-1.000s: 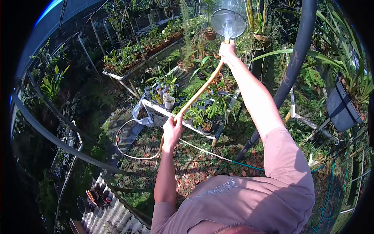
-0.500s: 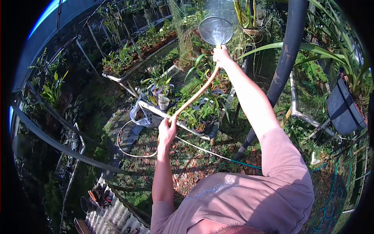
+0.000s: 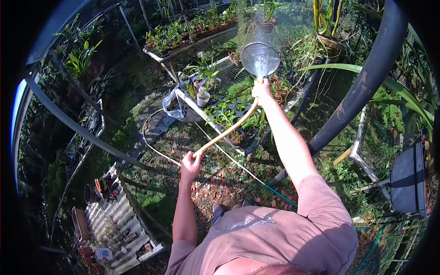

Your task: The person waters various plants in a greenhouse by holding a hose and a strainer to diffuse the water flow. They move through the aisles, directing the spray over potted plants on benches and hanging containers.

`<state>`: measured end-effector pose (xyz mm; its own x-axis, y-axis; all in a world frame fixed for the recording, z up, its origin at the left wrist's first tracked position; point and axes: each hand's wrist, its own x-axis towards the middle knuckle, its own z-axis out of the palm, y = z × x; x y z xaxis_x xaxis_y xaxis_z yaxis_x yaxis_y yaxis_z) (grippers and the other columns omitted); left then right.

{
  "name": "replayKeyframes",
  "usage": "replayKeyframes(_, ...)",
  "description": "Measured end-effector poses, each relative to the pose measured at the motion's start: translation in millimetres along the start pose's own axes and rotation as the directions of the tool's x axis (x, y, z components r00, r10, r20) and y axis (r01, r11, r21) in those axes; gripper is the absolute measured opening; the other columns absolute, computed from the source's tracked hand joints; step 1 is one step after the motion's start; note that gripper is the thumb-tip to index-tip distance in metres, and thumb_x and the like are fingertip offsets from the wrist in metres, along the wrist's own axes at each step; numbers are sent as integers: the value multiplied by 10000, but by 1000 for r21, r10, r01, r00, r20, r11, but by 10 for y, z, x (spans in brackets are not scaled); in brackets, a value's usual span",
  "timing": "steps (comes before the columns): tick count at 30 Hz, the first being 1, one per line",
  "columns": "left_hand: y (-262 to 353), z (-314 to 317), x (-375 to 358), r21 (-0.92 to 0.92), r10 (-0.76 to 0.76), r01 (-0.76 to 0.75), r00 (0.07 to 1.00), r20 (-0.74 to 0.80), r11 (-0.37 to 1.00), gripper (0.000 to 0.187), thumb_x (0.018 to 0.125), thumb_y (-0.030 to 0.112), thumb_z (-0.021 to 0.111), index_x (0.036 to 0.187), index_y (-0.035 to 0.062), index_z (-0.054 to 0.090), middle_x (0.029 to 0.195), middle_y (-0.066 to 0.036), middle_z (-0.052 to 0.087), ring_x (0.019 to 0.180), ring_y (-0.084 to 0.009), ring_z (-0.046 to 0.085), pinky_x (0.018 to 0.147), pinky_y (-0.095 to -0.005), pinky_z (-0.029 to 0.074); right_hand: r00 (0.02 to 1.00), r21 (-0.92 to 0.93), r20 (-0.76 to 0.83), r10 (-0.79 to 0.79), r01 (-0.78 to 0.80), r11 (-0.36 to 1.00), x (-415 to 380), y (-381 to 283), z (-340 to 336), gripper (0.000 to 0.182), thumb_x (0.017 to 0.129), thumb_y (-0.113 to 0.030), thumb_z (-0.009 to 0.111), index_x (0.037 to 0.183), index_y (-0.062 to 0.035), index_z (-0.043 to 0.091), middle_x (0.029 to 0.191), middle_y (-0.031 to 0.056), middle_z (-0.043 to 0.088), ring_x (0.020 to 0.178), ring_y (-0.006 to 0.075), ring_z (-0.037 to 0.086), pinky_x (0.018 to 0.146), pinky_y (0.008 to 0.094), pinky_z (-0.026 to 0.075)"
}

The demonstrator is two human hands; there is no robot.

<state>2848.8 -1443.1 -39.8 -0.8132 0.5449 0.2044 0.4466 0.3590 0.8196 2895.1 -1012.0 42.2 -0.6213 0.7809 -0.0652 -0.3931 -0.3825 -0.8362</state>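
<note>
My right hand (image 3: 262, 91) is stretched far forward, closed around the end of a tan hose. Just beyond it stands a round mesh disc (image 3: 260, 59) with a bright splash of water at its lower part, and fine spray hangs past it. The hose (image 3: 228, 130) bends down and left to my left hand (image 3: 190, 166), whose fingers are wrapped round it. Potted plants (image 3: 224, 117) on a mesh-topped bench (image 3: 192, 104) lie beneath and beyond the hose.
A thick dark pipe (image 3: 362, 87) slants across the right, near a large black pot (image 3: 408, 178). A hanging orchid (image 3: 329, 42) is at upper right. Corrugated roofing (image 3: 114, 220) with small pots lies lower left. The hose loops over the leafy ground.
The view has shifted, so the benches and pipe appear further right. My left hand is lower in view, still on the hose. Water keeps splashing at the mesh disc.
</note>
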Motion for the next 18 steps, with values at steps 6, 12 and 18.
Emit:
replayKeyframes(6, -67, -436, -572, 120, -204, 212, 976, -79, 970, 439, 954, 402, 646, 845, -22, 617, 654, -67, 567, 621, -122, 475, 560, -344, 398, 963, -78, -237, 126, -148, 986, -408, 795, 214, 266, 941, -96, 579, 1146, -162, 423, 629, 6, 453, 396, 137, 451, 326, 293, 359)
replayKeyframes(12, -274, -667, -790, 152, -211, 236, 964, -161, 960, 473, 939, 422, 659, 814, -32, 611, 660, -116, 593, 607, -176, 526, 578, -369, 434, 959, 45, -277, 51, -40, 998, -822, 1070, 345, 227, 933, -89, 574, 1089, -155, 423, 611, -3, 438, 400, 132, 436, 328, 283, 360)
replayKeyframes(18, -562, -925, -939, 149, -200, 230, 960, -195, 962, 480, 926, 412, 679, 801, -44, 597, 647, -143, 585, 578, -216, 517, 567, -389, 432, 963, -53, -255, 89, -106, 993, -989, 1492, 304, 244, 947, -112, 563, 1141, -155, 422, 645, 19, 451, 413, 136, 458, 343, 290, 375)
